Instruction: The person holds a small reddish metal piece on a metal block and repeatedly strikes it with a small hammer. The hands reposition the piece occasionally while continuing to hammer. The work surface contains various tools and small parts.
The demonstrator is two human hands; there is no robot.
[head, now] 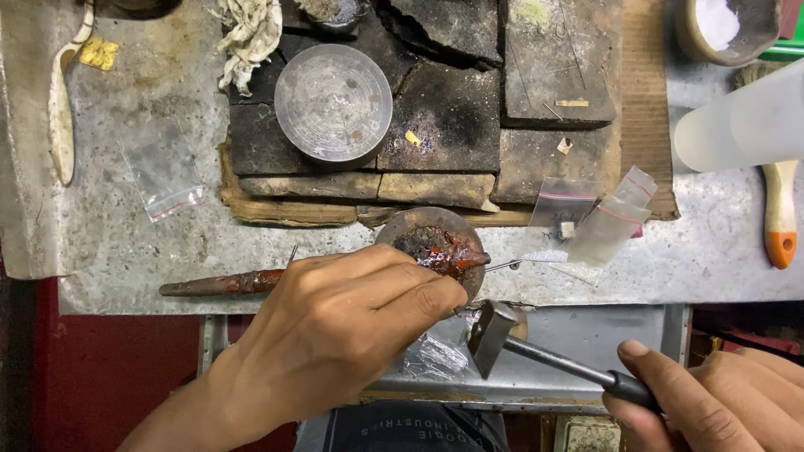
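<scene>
1. Two hands at work over one piece: a long reddish-brown stick (219,285) lying across the front edge of the grey metal surface (126,251), its far end coated in a dark red lump (444,251)
2. Red lump rests on a small round metal block (423,222) just beyond the left hand's fingertips
3. Left hand (335,335) lies over the stick, fingers pressed together and curled, pinching the stick near its coated end
4. Right hand (720,402) at lower right, fingers closed round the black handle of a small hammer (494,331); hammer head hangs just below the lump, not touching it
5. Thin wire (502,265) pokes out to the right of the lump
6. Crumpled clear plastic (435,356) on the tray below, between the hands
7. Farther back: a round steel block (333,105) on charred dark bricks (452,117)
8. Small clear zip bags (603,218) to the right; another clear bag (163,167) to the left
9. Brush with orange-tipped handle (780,213) at the far right edge
</scene>
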